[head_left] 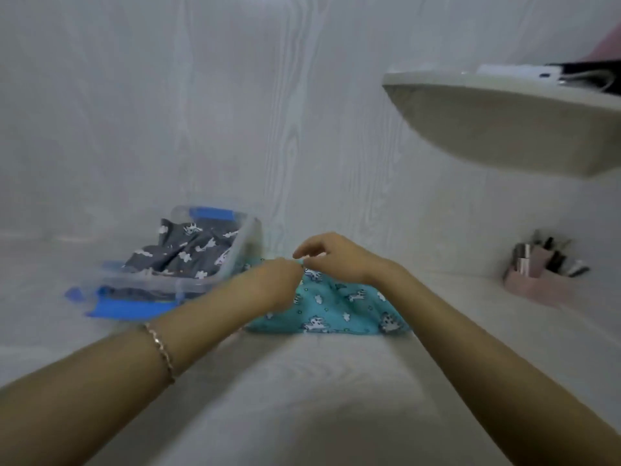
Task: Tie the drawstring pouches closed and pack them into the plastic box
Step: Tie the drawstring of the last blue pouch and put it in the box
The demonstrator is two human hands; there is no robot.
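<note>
A teal pouch (339, 309) with white unicorn prints lies on the pale table in the middle. Both hands meet at its far top edge. My left hand (275, 280) pinches the pouch's top, and my right hand (331, 258) pinches there too, its upper fingers curled and raised. The string itself is too small and blurred to make out. To the left stands a clear plastic box (201, 280) with blue clips, holding grey unicorn-print pouches (191, 247) piled above its rim.
A blue-edged lid (131, 307) lies under or in front of the box. A pink holder (544, 274) with pens stands at the right by the wall. A white shelf (510, 129) juts out overhead on the right.
</note>
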